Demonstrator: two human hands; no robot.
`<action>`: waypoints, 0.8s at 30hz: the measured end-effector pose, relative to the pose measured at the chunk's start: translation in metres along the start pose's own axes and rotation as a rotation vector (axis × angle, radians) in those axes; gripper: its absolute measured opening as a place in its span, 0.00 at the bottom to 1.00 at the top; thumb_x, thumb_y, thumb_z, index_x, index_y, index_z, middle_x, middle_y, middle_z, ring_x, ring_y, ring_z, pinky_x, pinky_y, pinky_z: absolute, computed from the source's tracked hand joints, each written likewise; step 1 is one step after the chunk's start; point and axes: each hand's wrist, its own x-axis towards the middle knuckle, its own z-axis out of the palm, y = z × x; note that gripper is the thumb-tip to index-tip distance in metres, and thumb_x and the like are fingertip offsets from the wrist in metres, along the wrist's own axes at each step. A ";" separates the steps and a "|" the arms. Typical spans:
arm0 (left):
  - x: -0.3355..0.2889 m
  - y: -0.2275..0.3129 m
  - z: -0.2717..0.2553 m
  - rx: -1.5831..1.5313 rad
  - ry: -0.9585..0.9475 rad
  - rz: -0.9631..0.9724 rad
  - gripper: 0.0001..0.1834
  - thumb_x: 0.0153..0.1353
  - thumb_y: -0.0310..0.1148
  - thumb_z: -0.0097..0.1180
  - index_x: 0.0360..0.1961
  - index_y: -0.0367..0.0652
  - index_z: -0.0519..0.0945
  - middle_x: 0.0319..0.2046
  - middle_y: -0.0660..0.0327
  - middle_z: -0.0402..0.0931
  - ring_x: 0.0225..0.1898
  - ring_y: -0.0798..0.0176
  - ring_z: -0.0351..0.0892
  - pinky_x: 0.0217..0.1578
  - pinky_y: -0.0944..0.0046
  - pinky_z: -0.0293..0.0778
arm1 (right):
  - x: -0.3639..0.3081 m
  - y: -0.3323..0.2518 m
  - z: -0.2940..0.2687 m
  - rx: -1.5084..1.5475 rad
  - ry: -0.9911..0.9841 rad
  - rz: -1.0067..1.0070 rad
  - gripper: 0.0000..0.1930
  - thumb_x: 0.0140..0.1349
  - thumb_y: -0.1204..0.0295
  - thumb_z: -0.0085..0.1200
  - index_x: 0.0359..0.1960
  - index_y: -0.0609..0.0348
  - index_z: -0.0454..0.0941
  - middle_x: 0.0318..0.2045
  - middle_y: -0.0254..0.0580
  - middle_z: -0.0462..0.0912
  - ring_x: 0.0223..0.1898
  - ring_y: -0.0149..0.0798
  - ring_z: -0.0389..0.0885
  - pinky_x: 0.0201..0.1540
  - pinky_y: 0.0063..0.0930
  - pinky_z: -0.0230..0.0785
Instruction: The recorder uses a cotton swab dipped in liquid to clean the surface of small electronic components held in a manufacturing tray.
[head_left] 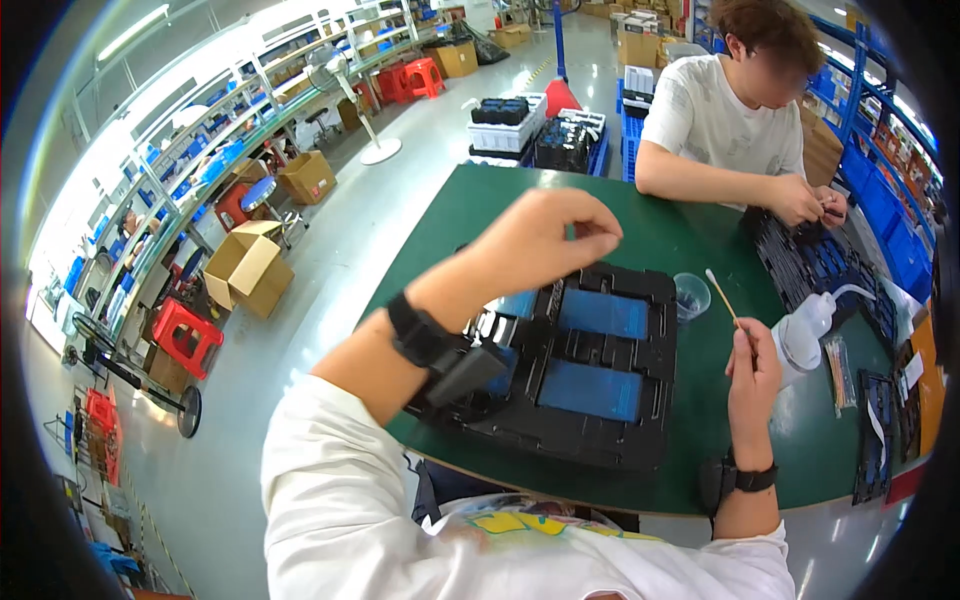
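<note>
Nearest you, black straps circle both your wrists, and a black plastic tray (560, 437) sits on the green tabletop (455, 205), with rectangular blue panels (592, 388) lying in its compartments. Your right hand (753, 372), to the right of the tray, pinches a cotton swab (722, 295) between thumb and fingers, white tip up. Your left hand (570, 235) hovers over the tray's far side, fingers curled toward the thumb; you cannot tell whether the tips meet or grip anything. A clear plastic cup (690, 296) stands just beside the tray. Beyond your right hand are a white squeeze bottle (800, 340) and a bundle of swabs (840, 375). Across the table, a co-worker (725, 125) bends over more black trays (825, 262). Farther off stand a pedestal fan (380, 151) and red stools (424, 76).
</note>
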 end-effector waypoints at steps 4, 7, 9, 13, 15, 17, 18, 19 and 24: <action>-0.023 0.018 -0.048 0.206 -0.151 -0.100 0.07 0.58 0.32 0.60 0.34 0.41 0.84 0.30 0.65 0.80 0.32 0.70 0.76 0.33 0.68 0.68 | 0.003 -0.001 0.001 0.005 0.013 0.015 0.08 0.68 0.73 0.48 0.44 0.63 0.76 0.21 0.28 0.69 0.20 0.19 0.64 0.23 0.16 0.55; -0.043 0.021 -0.072 0.319 -0.294 -0.288 0.09 0.58 0.34 0.61 0.36 0.42 0.83 0.31 0.65 0.78 0.35 0.68 0.75 0.35 0.67 0.69 | 0.006 -0.002 0.003 0.064 0.025 -0.022 0.09 0.69 0.73 0.47 0.44 0.64 0.76 0.21 0.27 0.68 0.21 0.19 0.63 0.24 0.15 0.55; -0.060 0.017 -0.078 0.375 -0.324 -0.376 0.09 0.58 0.34 0.61 0.37 0.42 0.83 0.33 0.64 0.78 0.36 0.67 0.75 0.35 0.67 0.69 | 0.006 -0.002 0.004 0.064 0.017 -0.007 0.09 0.69 0.73 0.47 0.44 0.63 0.76 0.21 0.27 0.69 0.21 0.19 0.63 0.24 0.15 0.55; -0.084 0.002 -0.072 0.430 -0.281 -0.407 0.09 0.58 0.33 0.61 0.37 0.41 0.83 0.35 0.61 0.76 0.39 0.63 0.74 0.38 0.64 0.70 | 0.004 0.000 0.005 0.084 0.007 0.001 0.09 0.69 0.72 0.48 0.44 0.63 0.76 0.22 0.27 0.69 0.21 0.19 0.63 0.24 0.16 0.54; -0.085 -0.002 -0.065 0.408 -0.257 -0.410 0.09 0.57 0.33 0.61 0.37 0.41 0.83 0.36 0.60 0.76 0.41 0.61 0.74 0.40 0.63 0.70 | 0.003 0.001 0.005 0.075 0.014 0.008 0.09 0.69 0.72 0.48 0.44 0.63 0.76 0.22 0.27 0.69 0.21 0.19 0.63 0.24 0.16 0.54; -0.081 -0.006 -0.057 0.383 -0.293 -0.299 0.10 0.57 0.31 0.60 0.39 0.41 0.82 0.37 0.58 0.75 0.42 0.58 0.74 0.43 0.61 0.70 | 0.003 0.003 0.005 0.063 0.021 0.013 0.09 0.69 0.72 0.48 0.44 0.63 0.76 0.22 0.27 0.69 0.21 0.19 0.63 0.24 0.16 0.54; -0.078 -0.006 -0.053 0.379 -0.291 -0.298 0.10 0.57 0.31 0.60 0.39 0.41 0.82 0.37 0.58 0.75 0.42 0.58 0.74 0.43 0.61 0.70 | 0.003 0.004 0.004 0.051 0.019 0.019 0.09 0.69 0.71 0.48 0.43 0.63 0.77 0.22 0.27 0.69 0.21 0.19 0.63 0.24 0.16 0.54; -0.075 -0.007 -0.050 0.397 -0.313 -0.271 0.11 0.56 0.31 0.61 0.40 0.41 0.81 0.38 0.58 0.75 0.43 0.57 0.74 0.44 0.61 0.70 | 0.003 0.004 0.004 0.038 0.016 0.025 0.09 0.69 0.71 0.48 0.43 0.63 0.77 0.22 0.27 0.69 0.21 0.19 0.63 0.24 0.15 0.54; -0.060 -0.018 -0.048 0.434 -0.356 -0.303 0.14 0.54 0.31 0.63 0.43 0.41 0.80 0.40 0.58 0.73 0.45 0.57 0.74 0.47 0.62 0.70 | 0.004 0.006 0.004 0.040 0.012 0.040 0.09 0.68 0.71 0.49 0.43 0.63 0.77 0.22 0.26 0.70 0.21 0.19 0.63 0.23 0.15 0.54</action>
